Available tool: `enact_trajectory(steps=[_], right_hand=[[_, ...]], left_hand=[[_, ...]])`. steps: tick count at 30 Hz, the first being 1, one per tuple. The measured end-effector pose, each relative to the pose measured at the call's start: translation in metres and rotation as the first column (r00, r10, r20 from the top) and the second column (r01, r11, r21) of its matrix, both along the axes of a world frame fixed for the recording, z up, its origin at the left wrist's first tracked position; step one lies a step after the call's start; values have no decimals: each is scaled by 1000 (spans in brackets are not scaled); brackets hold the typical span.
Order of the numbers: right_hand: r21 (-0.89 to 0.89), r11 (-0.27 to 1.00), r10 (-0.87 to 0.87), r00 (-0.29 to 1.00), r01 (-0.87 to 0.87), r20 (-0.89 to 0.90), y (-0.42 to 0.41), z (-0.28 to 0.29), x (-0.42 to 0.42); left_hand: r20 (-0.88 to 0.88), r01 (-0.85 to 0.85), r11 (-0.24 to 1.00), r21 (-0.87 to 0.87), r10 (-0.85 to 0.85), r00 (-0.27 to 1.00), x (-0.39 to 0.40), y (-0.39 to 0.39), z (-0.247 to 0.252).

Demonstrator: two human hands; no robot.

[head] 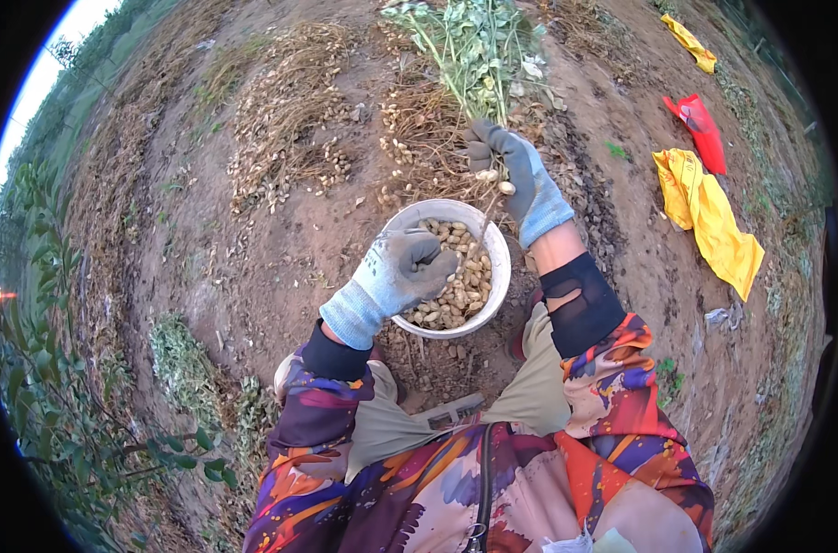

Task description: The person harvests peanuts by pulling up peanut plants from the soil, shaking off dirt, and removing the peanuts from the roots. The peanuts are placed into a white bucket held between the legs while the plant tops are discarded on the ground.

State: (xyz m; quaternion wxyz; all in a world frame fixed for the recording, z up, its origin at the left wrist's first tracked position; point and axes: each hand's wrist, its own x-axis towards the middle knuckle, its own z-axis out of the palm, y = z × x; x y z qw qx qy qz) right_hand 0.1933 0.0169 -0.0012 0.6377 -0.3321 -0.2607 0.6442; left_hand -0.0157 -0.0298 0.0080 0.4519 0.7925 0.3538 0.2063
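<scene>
A white plastic bucket (503,276) stands on the soil before me, partly filled with peanuts in their shells (468,285). My right hand (515,169), in a grey-coated light blue glove, is closed around the stems of an uprooted peanut plant (488,59). The leaves point away from me, and a few pods hang by my right palm, above the bucket's far right rim. My left hand (412,266), gloved alike, is over the left part of the bucket with its fingers curled; whether a pod is inside them is hidden.
Dried peanut plants with pods (287,117) lie in rows beyond the bucket. Yellow bags (709,214) and a red bag (702,131) lie on the ground at the right. A leafy shrub (52,387) stands at the left, near a heap of wilted greenery (184,359).
</scene>
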Motion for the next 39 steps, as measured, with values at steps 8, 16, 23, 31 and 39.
enact_trajectory(steps=[8,16,23,31,39], right_hand=[[-55,996,81,984,-73,160,-17,6,-28],[41,998,28,897,-52,441,-16,-20,-54],[19,989,123,905,-144,406,-27,10,-52],[-6,984,157,841,-180,518,-36,19,-51],[-49,986,166,879,-161,446,-42,22,-51]], left_hand=[[185,-308,925,224,270,945,6,9,-7],[-118,-207,931,300,251,961,12,9,-5],[-4,-165,922,350,177,984,6,6,-5],[118,-244,968,-54,249,961,13,4,-6],[373,-127,729,-673,482,793,14,-1,3]])
